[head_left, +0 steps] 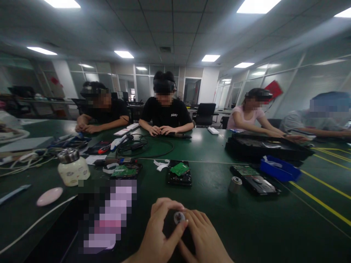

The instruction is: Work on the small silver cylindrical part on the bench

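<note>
My left hand (161, 228) curls its thumb and index finger around a small round clear piece (179, 218) with dark bits in its middle. Whether it is a cap or a tiny cup I cannot make out. My right hand (204, 232) lies beside it, back up, its fingers stretched forward and its index finger close against the left fingertips. Beyond both hands is a hard drive (179, 179) with a loose green circuit board (180, 169) on top. To the right stands a small metal cylinder (235, 185), next to another hard drive (261, 183).
On the left are a phone (109, 215) with a blurred screen, a pinkish oval object (49, 196), a cream jar (73, 170) and cables. A blue bin (279, 170) and black tray (267, 148) stand at the right. Several people sit across the green table (208, 197).
</note>
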`<action>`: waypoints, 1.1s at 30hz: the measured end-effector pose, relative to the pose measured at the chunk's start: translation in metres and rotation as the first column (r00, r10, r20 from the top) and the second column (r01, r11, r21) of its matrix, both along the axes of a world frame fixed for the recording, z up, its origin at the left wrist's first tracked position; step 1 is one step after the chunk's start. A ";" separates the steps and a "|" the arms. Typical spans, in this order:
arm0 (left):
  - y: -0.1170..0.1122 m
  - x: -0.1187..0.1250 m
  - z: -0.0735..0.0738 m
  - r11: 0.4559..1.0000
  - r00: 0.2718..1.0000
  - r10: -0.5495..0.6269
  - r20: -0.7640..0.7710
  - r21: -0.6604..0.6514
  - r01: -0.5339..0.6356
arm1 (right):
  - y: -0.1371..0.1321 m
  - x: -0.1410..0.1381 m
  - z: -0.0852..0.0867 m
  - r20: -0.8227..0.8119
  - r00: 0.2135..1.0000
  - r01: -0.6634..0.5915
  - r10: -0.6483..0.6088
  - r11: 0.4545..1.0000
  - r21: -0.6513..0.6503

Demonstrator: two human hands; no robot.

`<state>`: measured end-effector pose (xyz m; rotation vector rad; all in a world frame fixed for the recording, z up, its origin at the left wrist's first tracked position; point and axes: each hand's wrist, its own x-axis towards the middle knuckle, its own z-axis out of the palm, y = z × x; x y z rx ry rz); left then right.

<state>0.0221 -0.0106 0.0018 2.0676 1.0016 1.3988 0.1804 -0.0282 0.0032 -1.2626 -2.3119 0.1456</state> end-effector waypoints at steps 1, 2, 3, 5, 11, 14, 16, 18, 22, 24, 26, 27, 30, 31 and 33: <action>0.001 0.001 -0.001 0.999 0.999 0.043 0.006 -0.009 -0.043 | 0.000 0.000 0.001 0.005 1.000 -0.003 0.003 1.000 -0.004; 0.002 0.001 -0.002 0.997 0.997 0.077 0.004 -0.018 -0.077 | 0.000 0.000 0.001 0.011 1.000 -0.002 0.002 1.000 -0.010; 0.002 0.002 -0.003 0.995 0.995 0.101 0.003 -0.021 -0.101 | 0.000 0.001 0.002 0.018 1.000 0.001 -0.001 1.000 -0.019; 0.002 0.002 -0.003 0.992 0.992 0.126 0.006 -0.020 -0.126 | 0.000 0.001 0.003 0.024 1.000 0.008 -0.007 0.999 -0.040; 0.013 -0.008 0.001 0.964 0.966 0.252 0.064 -0.109 -0.244 | -0.003 -0.001 0.008 -0.003 1.000 0.028 -0.028 0.998 -0.056; 0.021 -0.012 -0.004 0.931 0.962 0.275 0.005 -0.252 -0.265 | -0.004 -0.001 0.009 0.009 0.999 0.044 -0.044 0.996 -0.077; 0.024 -0.014 -0.008 0.915 0.959 0.272 -0.073 -0.290 -0.282 | -0.004 -0.001 0.010 0.019 0.999 0.044 -0.042 0.996 -0.075; 0.024 -0.015 -0.011 0.907 0.949 0.277 -0.150 -0.284 -0.310 | -0.003 -0.001 0.010 0.019 0.999 0.044 -0.042 0.996 -0.073; 0.022 -0.017 -0.014 0.906 0.929 0.303 -0.212 -0.239 -0.350 | -0.003 -0.001 0.010 0.003 0.999 0.047 -0.047 0.995 -0.084; 0.022 -0.018 -0.015 0.902 0.915 0.343 -0.214 -0.197 -0.384 | -0.004 -0.001 0.009 -0.003 0.999 0.046 -0.046 0.996 -0.082; 0.022 -0.018 -0.016 0.896 0.901 0.383 -0.202 -0.156 -0.416 | -0.004 -0.002 0.009 -0.005 0.999 0.047 -0.048 0.995 -0.086; 0.022 -0.018 -0.016 0.894 0.897 0.396 -0.197 -0.142 -0.425 | -0.004 -0.001 0.009 -0.003 0.999 0.049 -0.049 0.995 -0.091; 0.022 -0.017 -0.017 0.890 0.893 0.400 -0.207 -0.145 -0.432 | -0.004 -0.001 0.009 0.004 0.999 0.049 -0.049 0.994 -0.101; 0.022 -0.017 -0.017 0.888 0.892 0.397 -0.217 -0.156 -0.433 | -0.004 -0.001 0.009 0.006 0.999 0.049 -0.049 0.993 -0.103; 0.022 -0.017 -0.015 0.886 0.896 0.386 -0.219 -0.182 -0.426 | -0.003 0.000 0.008 0.009 0.999 0.049 -0.048 0.993 -0.104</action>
